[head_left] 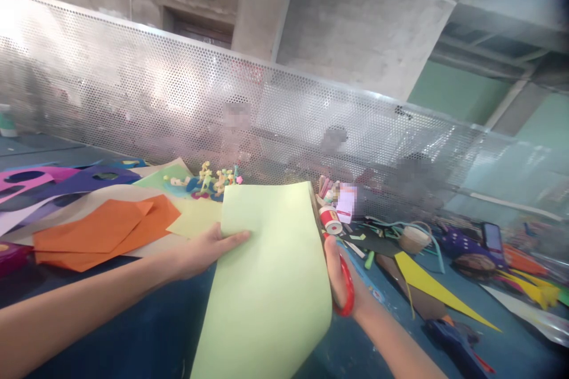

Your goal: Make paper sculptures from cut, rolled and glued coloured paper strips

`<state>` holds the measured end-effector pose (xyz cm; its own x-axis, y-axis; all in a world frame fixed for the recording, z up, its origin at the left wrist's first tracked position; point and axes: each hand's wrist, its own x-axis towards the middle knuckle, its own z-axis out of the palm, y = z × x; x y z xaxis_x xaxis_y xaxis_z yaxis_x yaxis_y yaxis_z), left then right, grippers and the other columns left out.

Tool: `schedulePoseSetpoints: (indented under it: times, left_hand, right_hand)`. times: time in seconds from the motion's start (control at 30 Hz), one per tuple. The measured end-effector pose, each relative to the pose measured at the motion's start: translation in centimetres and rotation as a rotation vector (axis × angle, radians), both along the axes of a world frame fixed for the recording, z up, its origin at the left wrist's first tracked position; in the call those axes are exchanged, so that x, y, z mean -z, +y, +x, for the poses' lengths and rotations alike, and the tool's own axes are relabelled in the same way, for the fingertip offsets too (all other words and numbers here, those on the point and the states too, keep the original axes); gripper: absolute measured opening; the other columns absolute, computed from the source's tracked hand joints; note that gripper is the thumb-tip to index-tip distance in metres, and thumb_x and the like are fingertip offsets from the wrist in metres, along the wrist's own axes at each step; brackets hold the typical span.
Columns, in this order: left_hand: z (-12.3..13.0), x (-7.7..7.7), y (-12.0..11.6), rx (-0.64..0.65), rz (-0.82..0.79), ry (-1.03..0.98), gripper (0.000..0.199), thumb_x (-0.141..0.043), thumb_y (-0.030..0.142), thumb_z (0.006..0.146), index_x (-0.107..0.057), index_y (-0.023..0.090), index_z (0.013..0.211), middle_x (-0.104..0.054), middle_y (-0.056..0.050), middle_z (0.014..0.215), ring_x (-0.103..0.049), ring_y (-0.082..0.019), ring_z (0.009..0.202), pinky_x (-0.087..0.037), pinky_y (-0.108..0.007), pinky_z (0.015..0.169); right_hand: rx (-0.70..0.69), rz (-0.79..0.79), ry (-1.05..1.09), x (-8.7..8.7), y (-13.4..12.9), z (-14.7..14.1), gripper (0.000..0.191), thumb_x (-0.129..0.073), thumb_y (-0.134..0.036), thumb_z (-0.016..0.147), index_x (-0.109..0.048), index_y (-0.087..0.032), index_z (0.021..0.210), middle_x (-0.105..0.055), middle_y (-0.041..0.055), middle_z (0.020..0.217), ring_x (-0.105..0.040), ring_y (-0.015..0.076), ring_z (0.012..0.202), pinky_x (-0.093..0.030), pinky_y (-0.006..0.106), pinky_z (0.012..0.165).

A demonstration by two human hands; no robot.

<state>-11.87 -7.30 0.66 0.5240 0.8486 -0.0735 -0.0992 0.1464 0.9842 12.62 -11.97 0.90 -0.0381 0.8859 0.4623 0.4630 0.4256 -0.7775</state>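
Observation:
A large pale green sheet (271, 266) stands in front of me and curves down toward my body. My left hand (208, 251) pinches its left edge, thumb on the near face and the other fingers hidden behind it. On the sheet's right side, my right hand (342, 278) is closed around scissors with a red handle (349, 293). Their blades are hidden behind the sheet, so I cannot tell whether they touch it. Left of the sheet lie orange pieces (106, 228) and a pale yellow-green piece (198, 219).
Small figurines (213, 177) stand behind the sheet. To the right are a red-and-white roll (331, 220), a phone (347, 202), a yellow strip (438, 287), a twine roll (415, 238) and a dark blue tool (457, 346). A perforated metal screen (155, 89) runs along the back, with people behind it.

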Motion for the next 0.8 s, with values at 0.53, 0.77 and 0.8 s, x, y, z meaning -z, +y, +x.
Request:
schedulePoseSetpoints:
  times: [0.53,0.77,0.8]
  left_hand:
    - [-0.2,-0.3,-0.1,-0.007,0.021,0.086,0.053,-0.066,0.048,0.068,-0.057,0.019,0.112,-0.069,-0.006,0.103,-0.065,-0.028,0.091,-0.054,-0.035,0.073]
    - [-0.2,-0.1,0.0,0.005,-0.008,0.022,0.052,-0.066,0.047,0.068,-0.058,0.02,0.111,-0.069,-0.006,0.102,-0.064,-0.028,0.094,-0.053,-0.036,0.078]
    - [-0.2,0.0,0.0,0.006,-0.012,0.015,0.05,-0.066,0.046,0.068,-0.058,0.02,0.11,-0.069,-0.006,0.102,-0.064,-0.028,0.094,-0.053,-0.036,0.078]
  right_hand:
    - [-0.012,-0.077,-0.011,-0.1,0.5,0.5,0.06,-0.022,-0.06,0.086,-0.066,-0.02,0.095,-0.071,0.0072,0.08,-0.063,0.0262,0.089,-0.051,0.032,0.073]
    - [0.072,-0.037,0.003,-0.1,1.1,0.7,0.055,-0.025,-0.059,0.086,-0.065,-0.02,0.091,-0.069,0.0067,0.076,-0.062,0.025,0.088,-0.048,0.033,0.078]
    - [0.095,-0.046,-0.005,0.0,1.1,0.7,0.054,-0.026,-0.059,0.086,-0.065,-0.021,0.085,-0.068,0.0059,0.071,-0.062,0.0246,0.083,-0.048,0.033,0.075]
